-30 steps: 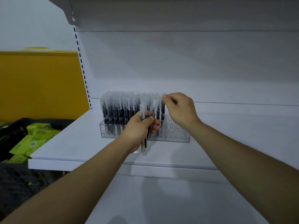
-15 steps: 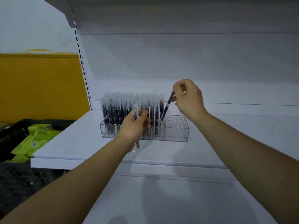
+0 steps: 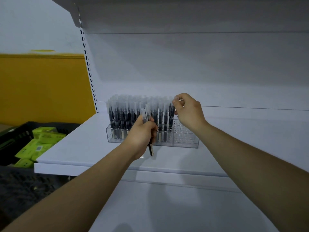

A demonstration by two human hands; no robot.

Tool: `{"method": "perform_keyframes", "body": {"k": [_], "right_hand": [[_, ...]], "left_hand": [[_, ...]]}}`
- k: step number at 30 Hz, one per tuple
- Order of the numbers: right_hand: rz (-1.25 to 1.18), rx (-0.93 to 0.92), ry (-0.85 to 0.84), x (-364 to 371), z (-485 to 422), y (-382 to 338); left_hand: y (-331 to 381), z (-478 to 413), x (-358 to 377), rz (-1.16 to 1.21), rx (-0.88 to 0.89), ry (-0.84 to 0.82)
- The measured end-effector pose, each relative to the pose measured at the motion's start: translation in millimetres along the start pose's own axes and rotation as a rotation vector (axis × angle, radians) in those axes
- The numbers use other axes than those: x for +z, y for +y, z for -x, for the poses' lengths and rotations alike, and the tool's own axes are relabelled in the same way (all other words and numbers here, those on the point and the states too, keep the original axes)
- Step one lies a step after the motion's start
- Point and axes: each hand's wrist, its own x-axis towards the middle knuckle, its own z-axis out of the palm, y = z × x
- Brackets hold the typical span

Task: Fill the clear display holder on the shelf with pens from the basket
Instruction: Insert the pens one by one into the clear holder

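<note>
Right hand (image 3: 189,113) pinches an upright pen (image 3: 171,114) beside the empty right-end holes of the clear holder (image 3: 185,141); left hand (image 3: 142,136) clutches spare pens (image 3: 151,150).

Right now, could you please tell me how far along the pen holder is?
Done: most of the clear holder is packed with upright pens from its left end. In hand: the right hand pinches one pen at the filled rows' right edge; the left hand grips a few spare pens. Left: the right-end holes stand empty.
</note>
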Motion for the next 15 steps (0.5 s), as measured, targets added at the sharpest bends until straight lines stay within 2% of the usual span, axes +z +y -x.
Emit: {"method": "perform_keyframes", "body": {"k": [7,11,15], "right_hand": [[0.141,0.067,-0.098,7.1,4.1,9.1],[0.16,0.078,-0.123,7.7,6.6,11.6],[0.161,0.024,-0.018,0.3,10.8,1.7]], "left_hand": [[-0.7,2.5,-1.2,-0.027,0.085,0.008],[0.3,2.5,-1.2,-0.019,0.066,0.025],[0.3,1.6,1.8,-0.04,0.012,0.039]]}}
